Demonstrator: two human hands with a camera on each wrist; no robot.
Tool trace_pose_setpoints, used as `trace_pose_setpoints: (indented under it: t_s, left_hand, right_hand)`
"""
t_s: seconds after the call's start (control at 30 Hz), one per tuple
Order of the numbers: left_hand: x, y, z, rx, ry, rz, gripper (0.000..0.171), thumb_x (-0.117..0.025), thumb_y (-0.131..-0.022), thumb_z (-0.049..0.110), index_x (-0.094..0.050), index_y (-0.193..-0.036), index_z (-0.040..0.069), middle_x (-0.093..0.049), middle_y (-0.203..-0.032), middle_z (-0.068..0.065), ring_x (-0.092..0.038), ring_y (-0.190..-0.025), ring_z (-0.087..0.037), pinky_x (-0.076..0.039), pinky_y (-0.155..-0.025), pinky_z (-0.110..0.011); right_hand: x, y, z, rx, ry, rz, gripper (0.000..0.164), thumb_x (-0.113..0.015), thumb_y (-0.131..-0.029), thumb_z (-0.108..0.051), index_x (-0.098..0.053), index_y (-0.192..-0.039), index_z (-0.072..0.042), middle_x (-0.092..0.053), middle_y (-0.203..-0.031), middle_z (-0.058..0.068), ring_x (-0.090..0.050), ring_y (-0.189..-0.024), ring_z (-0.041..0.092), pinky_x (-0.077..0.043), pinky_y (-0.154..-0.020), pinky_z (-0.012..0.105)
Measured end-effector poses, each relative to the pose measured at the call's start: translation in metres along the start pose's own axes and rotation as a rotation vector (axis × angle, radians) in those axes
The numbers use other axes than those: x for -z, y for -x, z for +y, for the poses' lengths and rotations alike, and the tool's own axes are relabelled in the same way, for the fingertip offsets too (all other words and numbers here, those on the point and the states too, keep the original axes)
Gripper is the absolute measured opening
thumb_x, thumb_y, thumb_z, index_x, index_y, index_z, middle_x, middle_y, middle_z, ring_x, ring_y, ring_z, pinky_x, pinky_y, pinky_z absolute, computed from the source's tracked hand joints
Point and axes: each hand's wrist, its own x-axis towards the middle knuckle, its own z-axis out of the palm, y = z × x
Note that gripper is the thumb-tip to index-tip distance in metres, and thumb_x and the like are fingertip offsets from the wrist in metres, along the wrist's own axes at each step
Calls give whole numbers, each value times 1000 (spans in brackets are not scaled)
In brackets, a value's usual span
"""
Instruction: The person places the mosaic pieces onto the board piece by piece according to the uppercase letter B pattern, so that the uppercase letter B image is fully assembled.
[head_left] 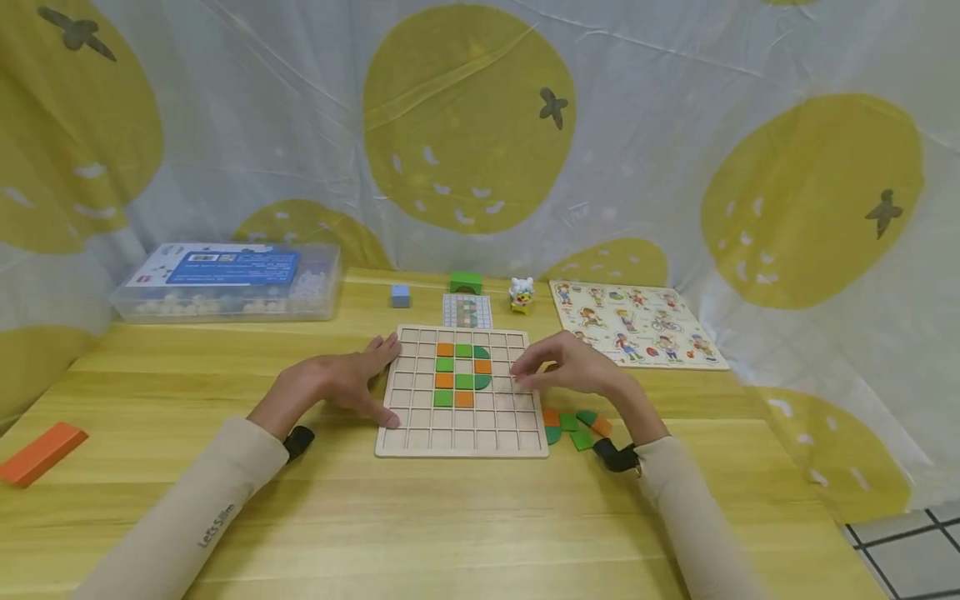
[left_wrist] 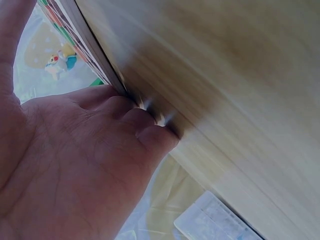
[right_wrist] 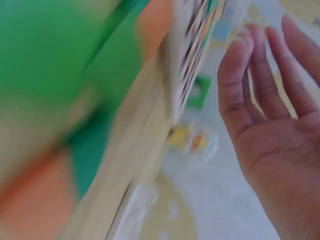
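Observation:
A wooden grid board (head_left: 420, 440) lies in the middle of the table. Orange, green and dark green tiles (head_left: 445, 381) sit in several of its cells, some with a rounded edge. My left hand (head_left: 337, 379) rests at the board's left side, thumb near the lower corner and fingers at the upper edge. Over the board's right side hovers my right hand (head_left: 573, 362), its fingers loosely bent; the right wrist view shows nothing between them. Below that hand, loose tiles (head_left: 582, 439) lie beside the board. A small pattern card (head_left: 453, 312) is just behind the board.
At the back left stands a clear plastic box (head_left: 315, 304) of beads. A blue cube (head_left: 401, 296), a green block (head_left: 466, 282) and a small toy figure (head_left: 521, 296) line the back. A picture puzzle board (head_left: 645, 325) lies right, an orange block (head_left: 43, 454) far left.

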Motion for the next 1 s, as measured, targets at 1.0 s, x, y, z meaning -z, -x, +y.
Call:
trace_pose_setpoints:
  t_s: [1.0]
  left_hand:
    - [2,3,3,-1,7,0,134,-93,-84,49,-5,-172,-3,9,-179,-23,9,-165,-46,-9,-129,-67]
  right_hand:
    - [30,64,41,-197,135,-32,17,-93,-80,1,-80,-89,-4,-69,-80,2,-56,-72,15,-49,-66,25]
